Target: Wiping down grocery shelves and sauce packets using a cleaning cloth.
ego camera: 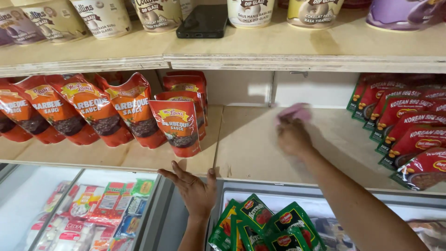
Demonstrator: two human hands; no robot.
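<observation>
Closest to the camera there's a bunch of green sauce pouches (267, 227) lying on top of a glass-lidded freezer (325, 197), with another freezer compartment on the left full of mixed frozen packs (97, 209). Just above that, the left hand (193, 188) is spread flat with fingers apart, resting on the front edge of the wooden shelf (241, 153) — not holding anything, just propped there.

Further in, the right hand (292, 137) is closed around a pink cloth (293, 112), pressing it down on the bare middle stretch of that same shelf. It's blurry, so I can't make out the fingers well, but the cloth sticks out past the knuckles toward the back wall.

To the left of the cloth stand red barbecue sauce pouches (179, 125) in rows, upright and leaning a bit — the nearest one sits just beside the left hand's fingertips. On the right side, well apart from those, are dark red pouches (409, 135) overlapping in a slanted stack.

Up top, the higher shelf (278, 51) carries a row of tubs (104, 16) and a black phone (202, 21) lying flat between them.
</observation>
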